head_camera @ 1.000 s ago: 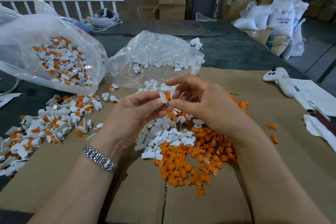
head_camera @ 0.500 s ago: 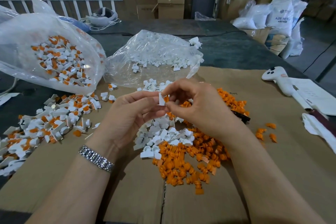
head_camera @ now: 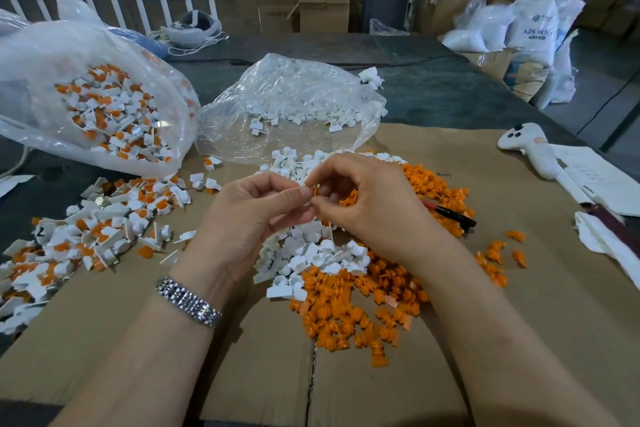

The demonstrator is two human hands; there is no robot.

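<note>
My left hand [head_camera: 252, 215] and my right hand [head_camera: 363, 204] meet above the middle of the cardboard sheet [head_camera: 138, 340]. Together their fingertips pinch a small white-and-orange plastic piece [head_camera: 313, 191], mostly hidden by the fingers. Below the hands lies a heap of white plastic housings [head_camera: 311, 253]. Beside and under it spreads a heap of orange plugs [head_camera: 353, 308]. Joined white-and-orange pieces [head_camera: 97, 229] are piled at the left.
A clear bag of joined pieces [head_camera: 100, 107] lies at the back left, and an open clear bag with white housings [head_camera: 294, 107] behind the hands. A white handheld controller [head_camera: 533, 152], papers [head_camera: 602, 180] and a black-red pen [head_camera: 450, 215] lie at the right. Cartons and sacks stand beyond the table.
The white housing seen between my fingertips has been covered as both hands closed together on it. The hands stayed above the same heap.
</note>
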